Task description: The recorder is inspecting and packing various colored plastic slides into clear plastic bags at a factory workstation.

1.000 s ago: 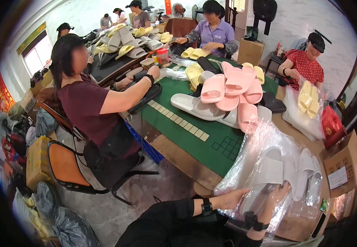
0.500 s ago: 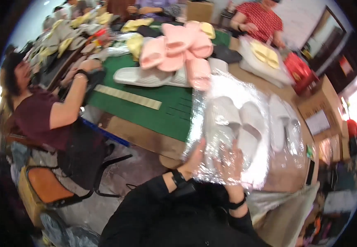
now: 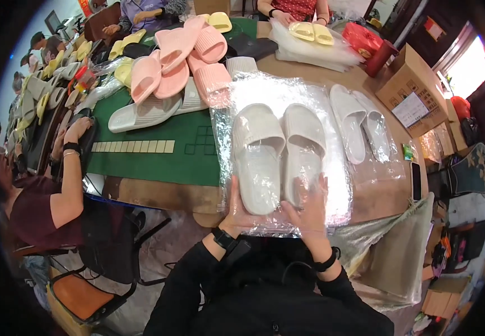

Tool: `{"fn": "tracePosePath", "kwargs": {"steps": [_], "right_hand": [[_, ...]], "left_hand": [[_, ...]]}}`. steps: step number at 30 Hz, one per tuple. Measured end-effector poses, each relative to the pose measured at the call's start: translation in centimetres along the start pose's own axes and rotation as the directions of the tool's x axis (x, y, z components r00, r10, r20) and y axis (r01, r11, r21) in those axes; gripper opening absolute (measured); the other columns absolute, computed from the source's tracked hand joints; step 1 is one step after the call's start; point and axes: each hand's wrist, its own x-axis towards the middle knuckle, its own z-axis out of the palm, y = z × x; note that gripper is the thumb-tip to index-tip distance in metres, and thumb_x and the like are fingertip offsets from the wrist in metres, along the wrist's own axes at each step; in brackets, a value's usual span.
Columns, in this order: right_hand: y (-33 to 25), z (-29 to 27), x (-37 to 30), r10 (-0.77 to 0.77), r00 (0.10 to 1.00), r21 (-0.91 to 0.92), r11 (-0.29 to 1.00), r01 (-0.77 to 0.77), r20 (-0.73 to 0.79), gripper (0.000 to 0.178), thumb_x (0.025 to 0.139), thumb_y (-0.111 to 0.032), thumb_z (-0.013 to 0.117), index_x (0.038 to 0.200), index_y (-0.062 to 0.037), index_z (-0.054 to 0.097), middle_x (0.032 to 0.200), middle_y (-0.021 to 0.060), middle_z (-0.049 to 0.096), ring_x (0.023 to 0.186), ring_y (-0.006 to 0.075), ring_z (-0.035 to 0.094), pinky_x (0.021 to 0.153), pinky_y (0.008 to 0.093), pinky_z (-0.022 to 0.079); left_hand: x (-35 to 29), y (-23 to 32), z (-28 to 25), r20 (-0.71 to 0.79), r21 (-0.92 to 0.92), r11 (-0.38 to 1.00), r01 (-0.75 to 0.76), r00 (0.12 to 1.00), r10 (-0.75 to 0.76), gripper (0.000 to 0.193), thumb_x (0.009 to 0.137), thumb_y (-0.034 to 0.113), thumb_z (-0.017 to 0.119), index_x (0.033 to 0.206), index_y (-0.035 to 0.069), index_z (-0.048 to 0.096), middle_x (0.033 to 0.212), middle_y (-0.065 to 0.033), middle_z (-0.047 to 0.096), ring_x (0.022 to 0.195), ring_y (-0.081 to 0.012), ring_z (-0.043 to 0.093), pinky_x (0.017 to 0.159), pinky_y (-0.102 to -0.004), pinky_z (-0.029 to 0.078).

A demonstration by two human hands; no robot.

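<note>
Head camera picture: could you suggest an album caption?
Left hand and right hand at a clear bag of pale slippers, near pink slippers.

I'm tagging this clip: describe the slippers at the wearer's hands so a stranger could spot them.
At the table, right of the green mat, is a clear plastic bag. In it is the pale grey slipper pair. Left hand and right hand are at its near end, unlike the bagged pair farther right.

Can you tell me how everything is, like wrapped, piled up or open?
Front grey slippers: side by side, inside clear plastic.
Clear bag: crinkled, shiny, around that pair.
Left hand: touching the bag's lower left.
Right hand: open, touching the bag's lower right.
Pink slippers: piled up.
Green mat: spread flat.
Phone: screen dark.
</note>
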Motion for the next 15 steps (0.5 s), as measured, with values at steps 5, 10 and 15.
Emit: {"fn": "tracePosePath", "kwargs": {"steps": [5,10,15], "right_hand": [[1.0,-1.3,-0.2,0.050,0.991,0.223,0.972,-0.077,0.125,0.072,0.075,-0.024,0.074,0.138,-0.0089,0.042,0.146,0.0327,0.020,0.134,0.0446,0.028,0.109,0.0446,0.028],[0.8,0.0,0.1,0.069,0.998,0.169,0.983,-0.068,0.000,0.061,0.075,-0.008,0.065,0.133,-0.0073,0.047,0.143,0.0329,0.025,0.132,0.0453,0.031,0.106,0.0451,0.032],[0.6,0.8,-0.2,-0.129,0.937,-0.170,0.982,0.077,-0.324,0.042,0.071,-0.004,0.067,0.112,-0.0026,0.059,0.127,0.0194,0.052,0.111,0.0364,0.052,0.093,0.0447,0.041]], "left_hand": [[-0.4,-0.3,1.7,0.009,0.023,0.999,-0.032,0.999,0.031,0.088,0.082,0.075,0.038,0.142,0.010,0.034,0.140,-0.0142,0.041,0.123,-0.0331,0.046,0.103,-0.0513,0.039],[0.3,-0.4,-0.3,-0.009,-0.029,0.999,-0.041,0.999,0.041,0.074,0.089,0.063,0.043,0.139,0.008,0.038,0.136,-0.0125,0.047,0.124,-0.0297,0.047,0.103,-0.0482,0.039],[0.9,-1.0,-0.9,-0.072,0.269,0.962,-0.056,0.994,0.078,0.066,0.092,0.053,0.048,0.139,0.009,0.037,0.137,-0.0099,0.047,0.125,-0.0276,0.046,0.105,-0.0474,0.037]]}}
